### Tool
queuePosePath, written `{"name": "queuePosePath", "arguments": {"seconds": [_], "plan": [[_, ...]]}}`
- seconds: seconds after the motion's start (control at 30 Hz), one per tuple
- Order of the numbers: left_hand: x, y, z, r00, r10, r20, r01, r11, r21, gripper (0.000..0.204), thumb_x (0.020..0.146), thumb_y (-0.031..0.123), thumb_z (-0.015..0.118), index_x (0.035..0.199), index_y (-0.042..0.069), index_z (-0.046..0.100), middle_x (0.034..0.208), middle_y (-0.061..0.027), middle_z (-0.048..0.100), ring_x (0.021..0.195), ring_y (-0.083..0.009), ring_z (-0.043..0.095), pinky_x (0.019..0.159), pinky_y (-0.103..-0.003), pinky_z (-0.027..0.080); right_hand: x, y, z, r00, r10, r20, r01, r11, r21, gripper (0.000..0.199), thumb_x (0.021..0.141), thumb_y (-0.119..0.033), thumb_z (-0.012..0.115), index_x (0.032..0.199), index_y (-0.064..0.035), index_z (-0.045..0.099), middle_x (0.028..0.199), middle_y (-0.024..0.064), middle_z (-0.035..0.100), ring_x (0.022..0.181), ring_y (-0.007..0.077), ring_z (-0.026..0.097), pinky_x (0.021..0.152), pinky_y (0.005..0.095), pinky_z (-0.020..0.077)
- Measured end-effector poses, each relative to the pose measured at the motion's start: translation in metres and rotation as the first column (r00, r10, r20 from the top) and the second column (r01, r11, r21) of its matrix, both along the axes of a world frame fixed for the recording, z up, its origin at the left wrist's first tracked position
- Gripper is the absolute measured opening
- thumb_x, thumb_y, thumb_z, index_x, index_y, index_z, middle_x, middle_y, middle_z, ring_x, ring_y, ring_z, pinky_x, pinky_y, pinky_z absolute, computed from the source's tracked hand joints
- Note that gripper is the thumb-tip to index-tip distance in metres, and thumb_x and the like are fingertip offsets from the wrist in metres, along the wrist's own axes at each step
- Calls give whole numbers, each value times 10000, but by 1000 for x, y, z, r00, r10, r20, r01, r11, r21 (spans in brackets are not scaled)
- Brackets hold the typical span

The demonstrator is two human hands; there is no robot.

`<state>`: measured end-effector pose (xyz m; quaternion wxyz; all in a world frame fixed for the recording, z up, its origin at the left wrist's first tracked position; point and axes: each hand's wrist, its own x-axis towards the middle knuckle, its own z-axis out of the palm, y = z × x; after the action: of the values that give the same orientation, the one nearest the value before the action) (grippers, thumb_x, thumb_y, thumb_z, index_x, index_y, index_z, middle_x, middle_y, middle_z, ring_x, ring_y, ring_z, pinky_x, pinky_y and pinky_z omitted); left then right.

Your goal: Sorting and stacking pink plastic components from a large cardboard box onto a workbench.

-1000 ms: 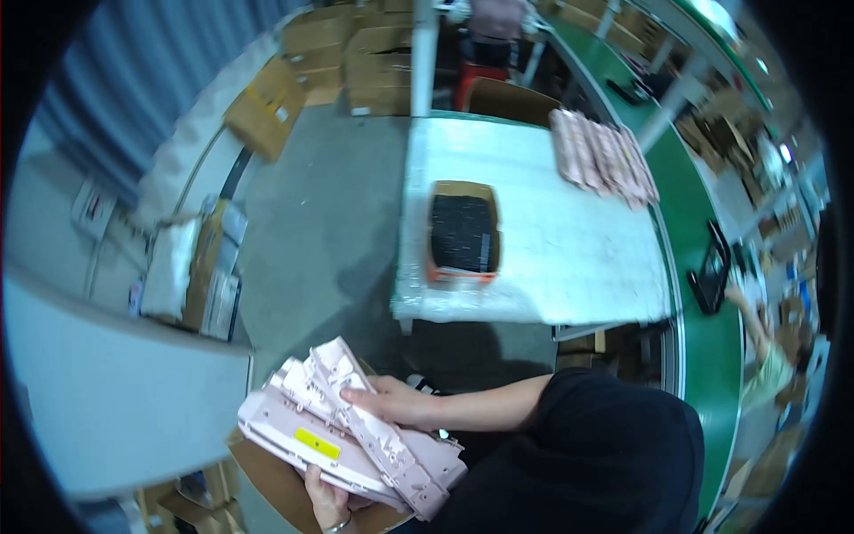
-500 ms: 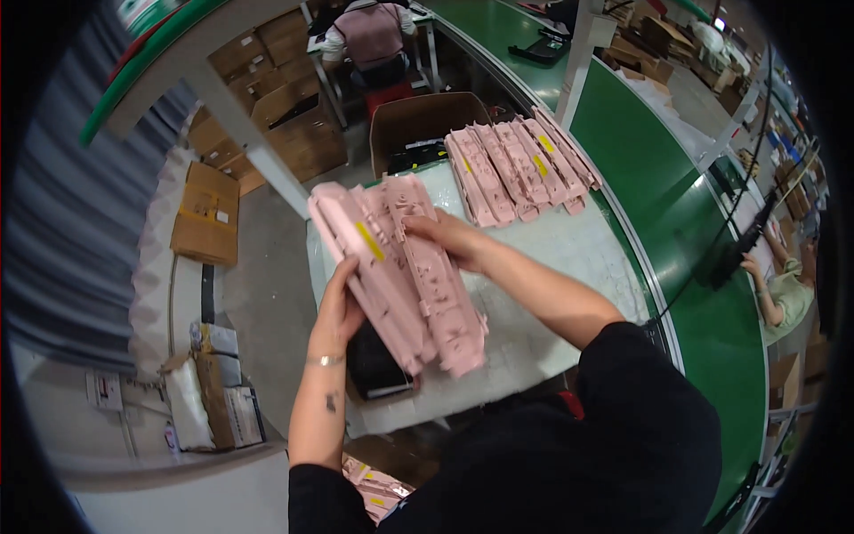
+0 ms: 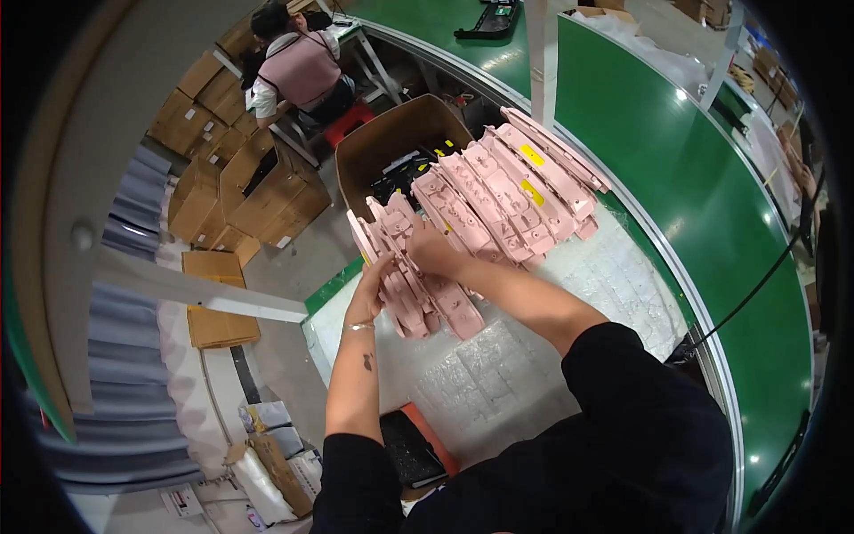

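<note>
Nearest the body, the small box (image 3: 433, 433) of dark pieces sits at the near side of the counter (image 3: 498, 383), well apart from the pink pieces, perhaps so that the 2 kinds do not mix; farther in, the left hand (image 3: 369, 287) keeps its grip around the outer left side of the held parts (image 3: 409, 307), while the right hand (image 3: 433, 251) has its grip closed over their right side, its fingertips hidden; taking opposite sides probably keeps the long pieces together and stops them twisting; the held parts are low over the counter, just beside the left end of the row (image 3: 507, 205), running much the same way, though I cannot tell whether they touch it; in the row, similar pink parts lie side by side, likely to pack closely, some with yellow labels (image 3: 532, 192) facing up; beyond stands a carton (image 3: 387, 133) with black parts inside, and past it a seated person (image 3: 307, 76); 0.5 s ago the held parts were raised above the counter, partly covering the small box and farther from the row; 1.0 s ago they were off the counter, close to the body; now the small box shows behind them, nearer the body.
</note>
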<state>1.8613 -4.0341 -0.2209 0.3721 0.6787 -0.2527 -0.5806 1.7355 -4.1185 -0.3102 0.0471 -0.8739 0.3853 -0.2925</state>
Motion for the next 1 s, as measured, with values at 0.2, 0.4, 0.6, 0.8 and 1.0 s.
{"name": "queuePosePath", "arguments": {"seconds": [0.2, 0.4, 0.6, 0.8, 1.0], "plan": [[-2, 20, 14, 982, -75, 173, 81, 996, -29, 564, 751, 460, 584, 1206, 178, 407, 1110, 0, 545, 964, -206, 523, 750, -478, 400, -4, 29, 67, 943, -172, 285, 121, 974, 190, 235, 762, -48, 455, 957, 84, 448, 799, 216, 534, 741, 360, 590, 624, 397, 505], [3, 17, 10, 980, -98, 176, 98, 995, 7, 521, 777, 458, 550, 1194, 178, 413, 1072, -19, 553, 917, -203, 522, 751, -442, 384, -29, 6, 77, 947, -261, 187, 259, 965, 31, 98, 752, -57, 471, 797, 12, 524, 767, 169, 553, 606, 287, 614, 502, 340, 503], [8, 15, -7, 964, 167, 207, -112, 961, -252, 528, 798, 443, 541, 1215, 143, 420, 1063, -47, 561, 882, -195, 546, 757, -435, 405, -24, 14, 92, 979, -202, 26, 200, 978, 62, 156, 745, -24, 500, 891, 24, 527, 866, 161, 527, 704, 281, 592, 598, 357, 506], [66, 17, -13, 970, 31, -241, -46, 997, -57, 348, 879, 251, 490, 1135, 16, 507, 1006, -90, 620, 823, -189, 630, 736, -342, 531, -24, -6, 99, 983, -165, -81, 178, 967, 183, 203, 745, -53, 538, 945, -24, 562, 1013, 152, 499, 973, 289, 509, 756, 372, 472], [86, 16, -16, 987, 0, -163, -7, 999, -41, 401, 860, 280, 514, 1142, -5, 495, 1044, -102, 606, 915, -207, 609, 814, -351, 500, 9, -30, 115, 996, -85, -10, 85, 989, 117, 269, 762, -130, 550, 1014, -39, 570, 1088, 142, 507, 1063, 292, 449, 867, 408, 398]]}}
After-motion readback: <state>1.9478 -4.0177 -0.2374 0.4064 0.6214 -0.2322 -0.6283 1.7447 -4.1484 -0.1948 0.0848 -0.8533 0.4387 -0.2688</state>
